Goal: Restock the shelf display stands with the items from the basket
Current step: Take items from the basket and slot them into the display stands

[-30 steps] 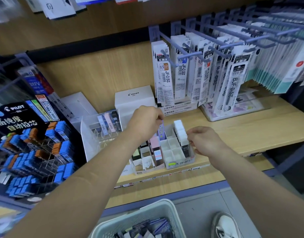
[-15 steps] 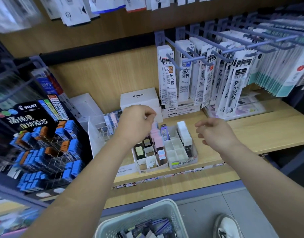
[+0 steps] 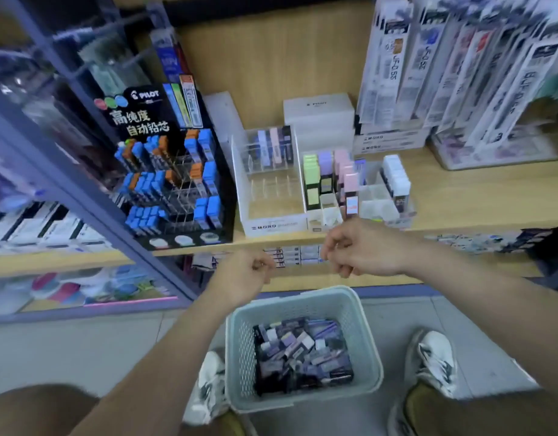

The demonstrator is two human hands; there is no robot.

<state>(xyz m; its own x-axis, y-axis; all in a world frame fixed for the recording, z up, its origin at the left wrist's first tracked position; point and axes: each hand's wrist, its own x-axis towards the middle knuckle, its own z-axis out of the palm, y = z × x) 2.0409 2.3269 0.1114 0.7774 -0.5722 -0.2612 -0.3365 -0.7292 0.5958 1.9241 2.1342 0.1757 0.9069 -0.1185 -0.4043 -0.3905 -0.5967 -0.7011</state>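
Observation:
A pale green basket (image 3: 303,302) stands on the floor between my feet, filled with several small purple and dark lead-refill cases (image 3: 303,354). On the wooden shelf stand a clear MONO stand (image 3: 271,221) that is mostly bare, a divided tray of green, purple and pink cases (image 3: 329,180) and a tray of white cases (image 3: 395,179). My left hand (image 3: 243,275) hangs above the basket's far rim, fingers curled in, nothing visible in it. My right hand (image 3: 362,250) hovers just below the shelf edge, fingers loosely curled, holding nothing.
A black Pilot stand (image 3: 170,171) with blue and orange cases fills the shelf's left side. White boxes (image 3: 318,118) sit at the back. Packaged refills (image 3: 460,67) hang from pegs at upper right. My shoes (image 3: 435,360) flank the basket on the grey floor.
Both hands have pulled back from the trays on the shelf and dropped to just above the basket. The view has tilted down, so the basket and floor now show.

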